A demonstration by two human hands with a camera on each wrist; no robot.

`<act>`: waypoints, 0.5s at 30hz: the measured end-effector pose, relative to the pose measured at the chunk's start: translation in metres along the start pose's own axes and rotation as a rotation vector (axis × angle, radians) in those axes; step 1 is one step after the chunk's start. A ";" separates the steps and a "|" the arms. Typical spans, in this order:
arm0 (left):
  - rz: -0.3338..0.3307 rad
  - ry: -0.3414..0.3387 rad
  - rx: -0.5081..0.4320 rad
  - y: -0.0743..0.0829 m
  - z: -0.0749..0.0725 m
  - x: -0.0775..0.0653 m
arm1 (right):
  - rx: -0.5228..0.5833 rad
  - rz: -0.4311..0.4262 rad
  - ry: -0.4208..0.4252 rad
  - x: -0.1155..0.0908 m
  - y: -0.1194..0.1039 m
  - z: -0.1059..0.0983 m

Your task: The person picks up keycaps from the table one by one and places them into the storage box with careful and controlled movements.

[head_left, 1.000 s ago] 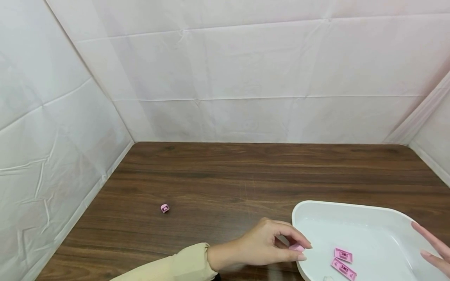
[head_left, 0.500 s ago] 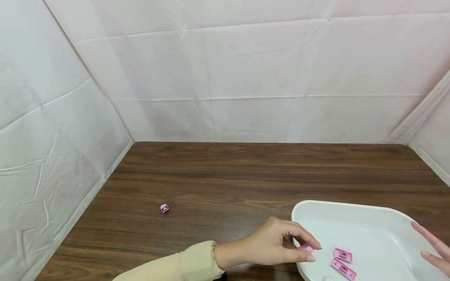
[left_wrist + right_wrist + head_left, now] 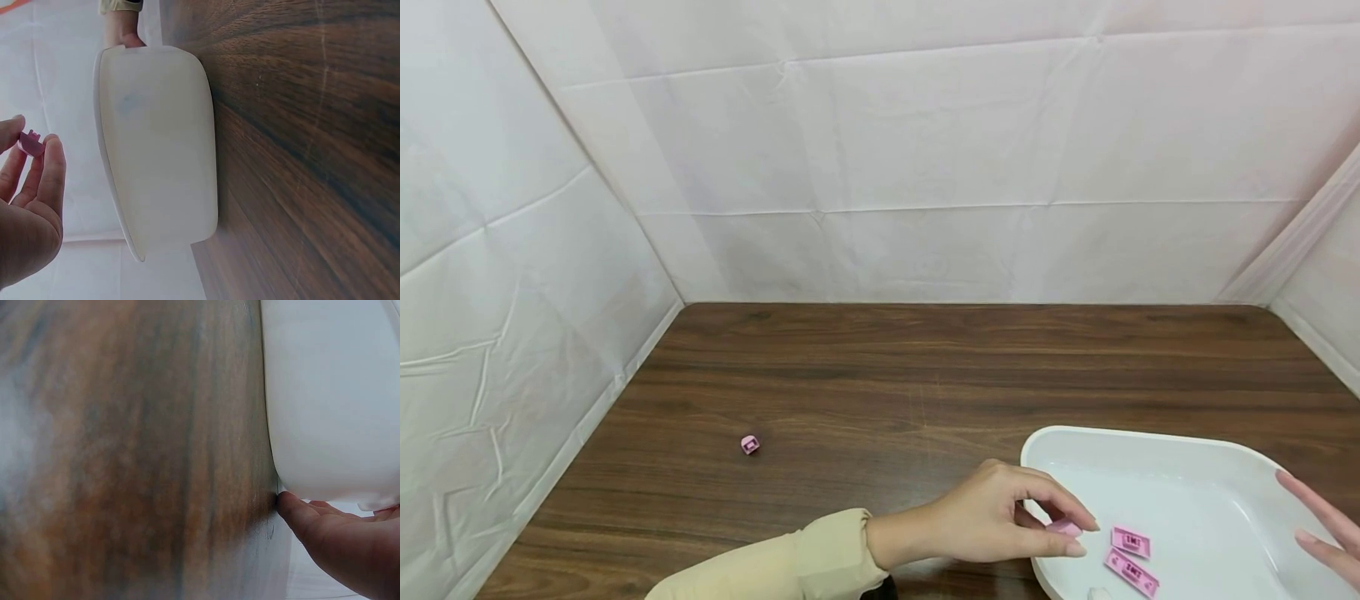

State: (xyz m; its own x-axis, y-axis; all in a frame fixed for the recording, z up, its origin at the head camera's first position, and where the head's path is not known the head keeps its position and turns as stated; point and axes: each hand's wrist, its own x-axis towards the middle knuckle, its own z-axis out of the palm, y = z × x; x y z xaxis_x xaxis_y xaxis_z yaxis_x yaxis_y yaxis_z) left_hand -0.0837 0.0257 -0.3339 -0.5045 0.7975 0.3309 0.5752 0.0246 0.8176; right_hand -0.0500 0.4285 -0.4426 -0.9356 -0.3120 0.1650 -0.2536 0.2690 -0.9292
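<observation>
My left hand (image 3: 992, 517) is over the left rim of a white tray (image 3: 1135, 446), pinching a small pink plastic piece (image 3: 1064, 527) between thumb and fingers. In the left wrist view, that piece (image 3: 31, 144) shows a curved side and little prongs. Two flat pink pieces (image 3: 1131, 542) (image 3: 1132, 572) with dark marks lie inside the tray, to the right of my fingertips. At the tray's right side, my right hand (image 3: 1326, 525) has straight fingers against the rim; most of it is cut off. The right wrist view has its thumb (image 3: 300, 515) close to the tray's lower corner.
Another small pink piece (image 3: 750, 445) lies on the dark wooden table (image 3: 880, 375), well left of the tray. A whitish object (image 3: 1099, 593) is partly visible at the tray's bottom edge. White cloth walls (image 3: 925, 150) enclose the table's back and sides.
My left hand has moved right, carrying the pinched pink piece from the tray's left rim to over its inside. The right hand and the other pieces have stayed put.
</observation>
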 end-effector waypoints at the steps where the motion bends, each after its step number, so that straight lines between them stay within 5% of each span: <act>1: -0.002 -0.001 -0.003 0.000 0.000 0.000 | 0.019 -0.026 -0.001 0.000 0.000 0.001; 8: -0.012 -0.014 0.076 0.000 0.002 0.005 | 0.011 -0.115 0.018 0.002 0.002 0.004; 15: -0.044 -0.039 0.045 0.001 0.005 0.011 | -0.066 -0.119 0.037 0.002 0.003 0.004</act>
State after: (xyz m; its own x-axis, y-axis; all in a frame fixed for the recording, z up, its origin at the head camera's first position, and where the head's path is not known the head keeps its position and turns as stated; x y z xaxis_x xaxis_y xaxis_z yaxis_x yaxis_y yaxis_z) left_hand -0.0858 0.0372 -0.3321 -0.5045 0.8181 0.2761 0.5818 0.0859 0.8088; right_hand -0.0518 0.4248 -0.4469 -0.9062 -0.3119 0.2855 -0.3773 0.2917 -0.8790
